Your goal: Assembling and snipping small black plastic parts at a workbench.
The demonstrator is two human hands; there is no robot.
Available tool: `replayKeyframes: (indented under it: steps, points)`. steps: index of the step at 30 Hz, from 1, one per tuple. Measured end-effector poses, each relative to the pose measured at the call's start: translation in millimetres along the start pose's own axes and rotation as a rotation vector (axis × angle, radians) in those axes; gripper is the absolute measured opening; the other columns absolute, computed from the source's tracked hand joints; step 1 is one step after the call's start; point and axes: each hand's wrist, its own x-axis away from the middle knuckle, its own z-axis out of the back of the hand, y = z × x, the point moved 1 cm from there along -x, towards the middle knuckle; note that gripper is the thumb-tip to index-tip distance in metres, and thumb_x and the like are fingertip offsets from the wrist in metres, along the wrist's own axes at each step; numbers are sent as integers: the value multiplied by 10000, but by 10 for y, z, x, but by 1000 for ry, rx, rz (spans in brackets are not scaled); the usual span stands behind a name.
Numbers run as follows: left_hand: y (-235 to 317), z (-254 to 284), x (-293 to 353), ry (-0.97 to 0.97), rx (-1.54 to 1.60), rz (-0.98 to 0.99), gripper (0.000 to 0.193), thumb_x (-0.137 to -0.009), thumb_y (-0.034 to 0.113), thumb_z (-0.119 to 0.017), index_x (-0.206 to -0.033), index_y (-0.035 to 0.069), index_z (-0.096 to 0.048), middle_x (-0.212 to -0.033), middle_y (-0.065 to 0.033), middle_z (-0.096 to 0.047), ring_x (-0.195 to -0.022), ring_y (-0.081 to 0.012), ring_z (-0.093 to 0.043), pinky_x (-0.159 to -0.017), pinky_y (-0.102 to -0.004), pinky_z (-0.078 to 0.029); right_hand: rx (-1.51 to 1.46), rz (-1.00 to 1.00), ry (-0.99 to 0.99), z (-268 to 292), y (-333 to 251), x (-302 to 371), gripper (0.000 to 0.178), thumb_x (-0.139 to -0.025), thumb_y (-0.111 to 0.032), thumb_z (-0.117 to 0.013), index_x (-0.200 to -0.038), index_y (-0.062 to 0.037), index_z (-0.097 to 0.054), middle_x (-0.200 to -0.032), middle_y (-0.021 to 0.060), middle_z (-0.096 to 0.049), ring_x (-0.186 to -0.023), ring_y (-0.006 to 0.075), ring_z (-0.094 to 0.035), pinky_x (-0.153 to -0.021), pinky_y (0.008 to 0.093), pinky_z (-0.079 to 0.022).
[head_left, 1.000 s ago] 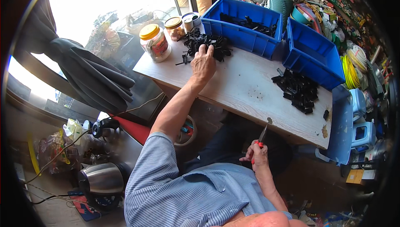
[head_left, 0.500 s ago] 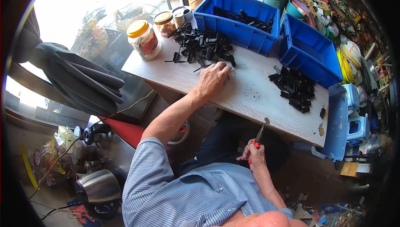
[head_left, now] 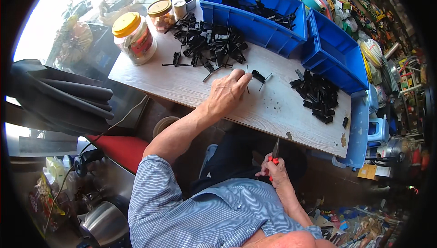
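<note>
My left hand is over the table's middle, its thumb and fingers pinched together at a small black plastic piece. Thin stems stick out from this piece on both sides, and the fingertips hide part of the near one. Just beyond the hand lies a heap of similar black plastic pieces, some with thin rods. Below the table's front edge, my right hand is closed round red-handled pliers, their pointed jaws upward. A second pile of black pieces, without visible stems, rests on the right of the table.
A blue crate with black pieces stands at the back, beside another blue crate. Jars with a yellow lid and a tan lid are at back left. A metal kettle sits at lower left.
The view has shifted a little. Beside my left hand's fingertips the black piece with its stems now shows clearly, where there was a blur. The right hand still holds the pliers.
</note>
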Motion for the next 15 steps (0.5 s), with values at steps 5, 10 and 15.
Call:
replayKeyframes:
  steps: [5,10,15]
  points:
    - [-63,90,-21,130,214,37,392,-792,-28,-660,-1159,108,-645,-1001,-114,-640,-761,-310,-666,-619,-396,-539,35,-43,-17,39,91,-119,116,-838,-114,-555,-911,-29,-528,-688,50,-531,-567,128,-523,-631,362,-596]
    - [-189,118,17,156,474,142,354,-808,-102,-597,-1076,93,-722,-974,-115,-634,-768,-251,-653,-657,-308,-517,54,-43,-56,25,129,-166,116,-794,-80,-506,-898,-30,-516,-656,71,-522,-545,157,-530,-632,423,-607]
    - [-165,134,-10,125,560,296,296,-824,-93,-587,-1033,66,-723,-978,-80,-636,-651,-106,-566,-577,-247,-443,-5,-14,-35,53,213,-137,100,-801,-73,-520,-892,-32,-520,-660,70,-528,-534,163,-538,-625,420,-608]
